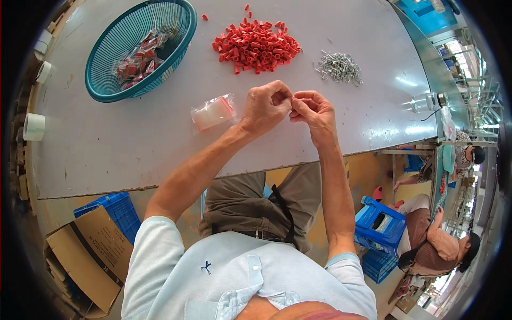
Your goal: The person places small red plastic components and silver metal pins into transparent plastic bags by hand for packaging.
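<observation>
Over the middle of the table, my left hand point(265, 106) and my right hand point(314, 113) meet at the fingertips. Both are closed in a pinch, and whatever lies between the fingers is too small and covered to make out. Beside my left wrist lies a clear plastic packet point(213, 112) with red along its edges. Beyond my hands is a heap of small red caps point(256, 47). To its right sits a smaller pile of silvery metal pins point(338, 68). A teal basket point(178, 63) at the far left holds several clear bags point(140, 63) with red pieces inside.
Tape rolls point(34, 127) stand at the table's left edge. On the right edge lies a clear glass or plastic jar point(425, 102). Below are a cardboard box point(88, 256), a blue crate point(118, 210) and a blue stool point(380, 225). Another person point(440, 245) sits at the right.
</observation>
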Motion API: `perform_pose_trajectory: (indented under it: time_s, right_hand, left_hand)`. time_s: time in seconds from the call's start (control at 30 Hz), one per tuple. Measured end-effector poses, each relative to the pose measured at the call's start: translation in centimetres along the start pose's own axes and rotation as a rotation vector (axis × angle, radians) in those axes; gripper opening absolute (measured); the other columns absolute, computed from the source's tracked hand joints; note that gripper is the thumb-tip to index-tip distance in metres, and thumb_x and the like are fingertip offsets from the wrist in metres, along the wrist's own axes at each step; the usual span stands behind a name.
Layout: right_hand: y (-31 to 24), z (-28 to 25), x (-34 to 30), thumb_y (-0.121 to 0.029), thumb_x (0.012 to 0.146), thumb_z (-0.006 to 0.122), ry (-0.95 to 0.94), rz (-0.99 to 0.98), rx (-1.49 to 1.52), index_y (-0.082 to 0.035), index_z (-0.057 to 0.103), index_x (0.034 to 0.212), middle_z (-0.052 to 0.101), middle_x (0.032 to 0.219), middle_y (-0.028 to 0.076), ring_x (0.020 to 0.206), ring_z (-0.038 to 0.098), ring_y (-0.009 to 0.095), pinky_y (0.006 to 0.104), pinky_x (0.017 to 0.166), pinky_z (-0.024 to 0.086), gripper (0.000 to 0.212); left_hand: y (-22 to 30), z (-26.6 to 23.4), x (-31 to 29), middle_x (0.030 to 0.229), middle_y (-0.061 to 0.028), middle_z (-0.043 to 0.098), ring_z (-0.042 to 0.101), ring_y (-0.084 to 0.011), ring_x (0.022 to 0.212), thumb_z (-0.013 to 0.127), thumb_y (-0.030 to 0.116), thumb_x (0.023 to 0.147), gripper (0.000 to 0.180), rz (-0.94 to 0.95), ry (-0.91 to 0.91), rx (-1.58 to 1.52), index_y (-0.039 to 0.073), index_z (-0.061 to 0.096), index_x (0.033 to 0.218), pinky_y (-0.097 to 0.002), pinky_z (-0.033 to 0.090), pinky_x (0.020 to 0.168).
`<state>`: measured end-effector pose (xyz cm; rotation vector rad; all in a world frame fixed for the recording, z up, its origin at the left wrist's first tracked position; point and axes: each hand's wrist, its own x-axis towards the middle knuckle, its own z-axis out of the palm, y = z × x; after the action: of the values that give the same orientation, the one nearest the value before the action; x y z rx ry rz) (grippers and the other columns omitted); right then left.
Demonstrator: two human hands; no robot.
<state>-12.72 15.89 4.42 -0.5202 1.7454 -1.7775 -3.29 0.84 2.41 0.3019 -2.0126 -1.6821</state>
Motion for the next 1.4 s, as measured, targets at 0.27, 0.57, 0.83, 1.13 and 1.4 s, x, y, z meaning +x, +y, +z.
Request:
perform_pose_trajectory:
  time_s: [0.27,0.57,0.83,1.13,1.4]
  right_hand:
    - [-0.1,0.4,-0.1,-0.008,0.096,0.075,0.051,-0.156,-0.207,0.002,0.074,0.107,0.077,0.089,0.011,0.073,0.073,0.015,0.029,0.068,0.063,0.015]
    - [-1.2,-1.6,7.4,-0.01,0.087,0.079,0.221,-0.54,-0.767,-0.003,0.075,0.108,0.077,0.092,0.011,0.079,0.075,0.02,0.0339,0.073,0.059,0.022]
    - [-0.5,0.6,12.3,-0.014,0.086,0.082,0.2,-0.509,-0.832,-0.006,0.075,0.106,0.077,0.102,0.011,0.079,0.075,0.02,0.0357,0.073,0.059,0.023]
    - [-1.1,1.0,10.6,-0.01,0.094,0.076,0.138,-0.324,-0.547,-0.001,0.071,0.1,0.076,0.095,0.009,0.078,0.074,0.015,0.0306,0.072,0.062,0.011]
    - [-1.7,0.1,0.4,-0.006,0.097,0.076,0.044,-0.161,-0.129,0.004,0.063,0.115,0.073,0.092,0.01,0.08,0.073,0.015,0.0305,0.073,0.064,0.025]
  left_hand:
    - [0.5,0.1,-0.6,0.079,-0.0053,0.074,0.067,-0.0067,0.072,0.072,0.001,0.091,0.005,0.079,0.017,0.076,-0.002,0.072,0.095,-0.0261,0.055,0.064]
    - [0.4,0.0,0.3,0.079,-0.0026,0.073,0.066,-0.0051,0.072,0.073,0.002,0.09,0.003,-0.126,0.102,-0.06,-0.001,0.072,0.091,-0.0248,0.055,0.065]
    - [-0.4,-0.2,1.0,0.082,-0.0025,0.072,0.064,-0.0039,0.073,0.071,0.0,0.09,0.005,-0.126,0.092,-0.077,-0.002,0.071,0.094,-0.0229,0.054,0.065]
    - [-0.3,-0.7,0.7,0.082,-0.0034,0.074,0.066,-0.0043,0.074,0.072,-0.001,0.09,0.004,-0.126,0.131,-0.041,-0.002,0.071,0.094,-0.023,0.054,0.066]
    - [-0.1,-0.5,0.9,0.082,-0.0068,0.076,0.069,-0.0077,0.074,0.073,0.001,0.091,0.006,-0.042,0.156,0.057,-0.001,0.071,0.096,-0.0262,0.058,0.068]
